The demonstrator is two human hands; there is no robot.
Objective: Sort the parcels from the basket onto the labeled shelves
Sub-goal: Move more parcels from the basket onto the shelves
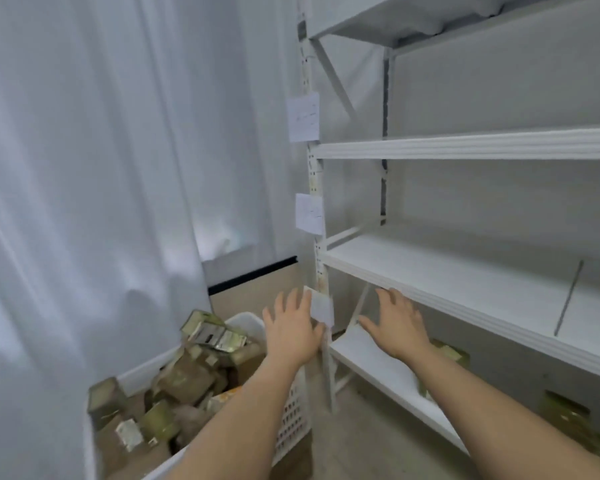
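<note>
Both grips wide, holding nothing: left hand (pixel 291 327) and right hand (pixel 399 323) spread near white metal shelf rack (pixel 465 148). Brown cardboard parcels (pixel 184 379) heaped in white perforated plastic basket (pixel 293 420), below left of left hand, not touched.

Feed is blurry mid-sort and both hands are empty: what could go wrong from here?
1. The paper labels on the shelf post are unreadable here, so a parcel could land on the wrong shelf.
2. Parcels heap above the basket rim; pulling one may topple others.
</note>
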